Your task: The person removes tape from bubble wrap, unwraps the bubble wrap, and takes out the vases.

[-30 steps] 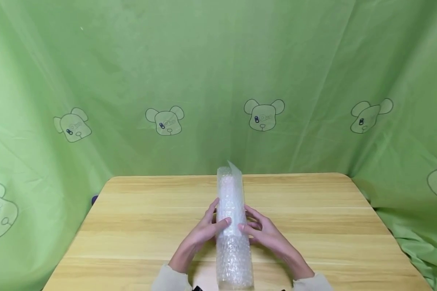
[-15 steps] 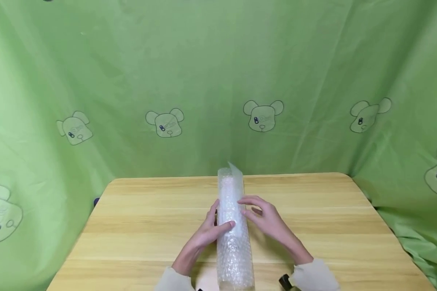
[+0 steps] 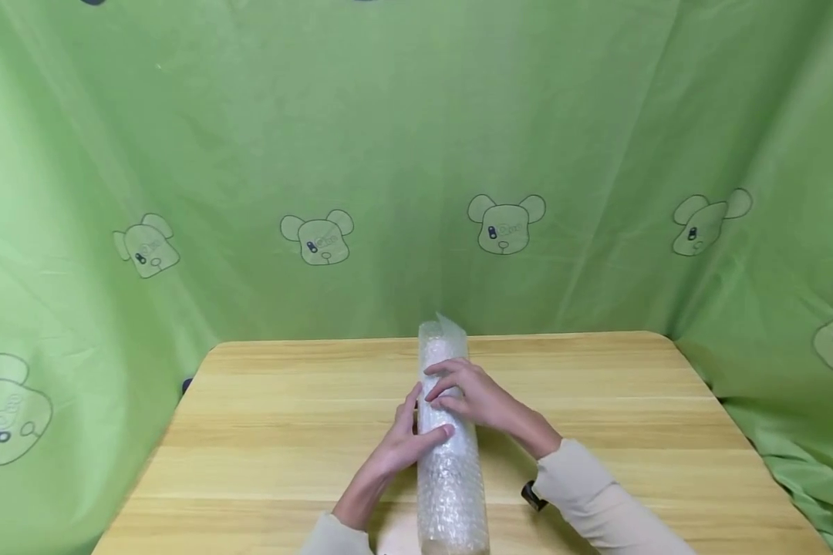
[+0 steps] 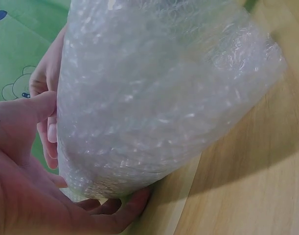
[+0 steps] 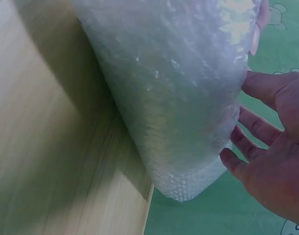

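A long roll of clear bubble wrap (image 3: 451, 478) lies lengthwise on the wooden table (image 3: 632, 416), running from the near edge toward the far edge. My left hand (image 3: 416, 432) grips it from the left at mid length, thumb over the top and fingers curled beneath (image 4: 115, 210). My right hand (image 3: 458, 389) reaches across the far part of the roll with relaxed fingers laid on top. In the right wrist view the roll (image 5: 178, 98) fills the frame and the right hand's fingers (image 5: 257, 132) are spread beside its end.
Green cloth with bear prints (image 3: 389, 154) hangs behind the table and drapes down both sides. A black wrist-worn device (image 3: 530, 496) shows at my right sleeve. Bare table surface lies left and right of the roll.
My right hand has left the right side of the roll, moving forward and left until it lies over the top. My left hand and the roll have stayed nearly still.
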A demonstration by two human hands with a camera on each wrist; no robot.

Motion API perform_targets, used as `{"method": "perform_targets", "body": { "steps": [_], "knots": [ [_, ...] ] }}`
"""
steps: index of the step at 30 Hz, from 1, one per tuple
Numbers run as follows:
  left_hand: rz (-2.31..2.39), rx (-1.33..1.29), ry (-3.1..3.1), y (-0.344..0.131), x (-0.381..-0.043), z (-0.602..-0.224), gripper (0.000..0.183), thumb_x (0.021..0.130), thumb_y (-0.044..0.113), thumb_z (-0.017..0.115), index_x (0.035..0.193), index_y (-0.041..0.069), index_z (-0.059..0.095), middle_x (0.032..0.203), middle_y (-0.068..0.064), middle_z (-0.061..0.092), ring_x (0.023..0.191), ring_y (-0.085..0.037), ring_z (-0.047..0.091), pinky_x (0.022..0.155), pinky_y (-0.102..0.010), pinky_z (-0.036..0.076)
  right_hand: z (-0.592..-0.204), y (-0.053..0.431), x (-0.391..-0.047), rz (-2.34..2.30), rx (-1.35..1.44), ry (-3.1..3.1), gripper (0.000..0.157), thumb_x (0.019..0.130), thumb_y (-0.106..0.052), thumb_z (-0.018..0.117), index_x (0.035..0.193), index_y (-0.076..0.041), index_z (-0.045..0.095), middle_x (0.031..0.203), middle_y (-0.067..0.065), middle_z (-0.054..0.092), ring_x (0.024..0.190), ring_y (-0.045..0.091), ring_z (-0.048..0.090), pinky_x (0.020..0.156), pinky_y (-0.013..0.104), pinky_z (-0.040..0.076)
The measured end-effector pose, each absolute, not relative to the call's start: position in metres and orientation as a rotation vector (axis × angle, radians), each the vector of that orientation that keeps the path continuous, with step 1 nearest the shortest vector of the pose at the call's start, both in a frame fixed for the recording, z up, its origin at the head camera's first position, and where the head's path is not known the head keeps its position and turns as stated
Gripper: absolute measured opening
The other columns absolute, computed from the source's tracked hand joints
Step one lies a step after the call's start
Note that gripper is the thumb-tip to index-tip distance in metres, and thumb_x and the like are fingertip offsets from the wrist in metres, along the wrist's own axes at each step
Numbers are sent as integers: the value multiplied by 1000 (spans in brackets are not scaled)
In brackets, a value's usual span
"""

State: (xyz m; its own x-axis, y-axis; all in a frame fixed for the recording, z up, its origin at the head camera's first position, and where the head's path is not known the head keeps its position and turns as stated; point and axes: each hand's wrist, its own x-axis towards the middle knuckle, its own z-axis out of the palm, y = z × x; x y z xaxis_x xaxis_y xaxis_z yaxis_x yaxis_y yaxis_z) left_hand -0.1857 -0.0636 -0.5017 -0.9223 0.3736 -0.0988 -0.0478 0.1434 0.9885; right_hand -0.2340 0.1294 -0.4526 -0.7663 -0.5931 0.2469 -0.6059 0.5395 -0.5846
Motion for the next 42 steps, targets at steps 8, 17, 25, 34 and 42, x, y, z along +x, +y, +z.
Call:
{"method": "perform_targets", "body": {
  "steps": [8,17,25,34,42],
  "knots": [
    [1822,269,2138,-60,-185,-503,106,91,36,76,166,12,5,154,-28,21,130,-43,42,108,-61,42,-442,126,-239,936,1118,-2825,7,89,-12,78,95,-15,81,131,16,63,125,38,52,108,64,40],
    [1843,298,2149,-59,-181,-500,106,90,32,76,165,9,6,155,-29,21,129,-42,43,108,-61,43,-442,124,-243,951,1045,-2871,7,85,-11,82,87,-17,81,122,9,66,120,34,53,106,62,42],
    [1848,316,2148,-61,-177,-501,105,90,31,76,165,9,6,154,-29,22,125,-40,47,104,-58,48,-445,125,-237,966,1045,-2830,4,85,-15,82,85,-17,79,120,8,67,118,33,54,105,61,43],
    [1838,304,2157,-61,-178,-500,105,89,32,77,166,11,8,152,-28,24,122,-39,48,101,-58,50,-446,127,-232,1010,1085,-2781,9,89,-10,75,84,-16,72,123,9,65,121,33,51,106,60,42],
    [1834,297,2154,-62,-178,-501,105,91,31,77,166,12,7,150,-27,26,121,-38,50,98,-57,53,-445,139,-224,1175,1090,-2762,11,95,-4,68,88,-12,68,134,19,61,129,42,53,110,60,43]
  ]
}}
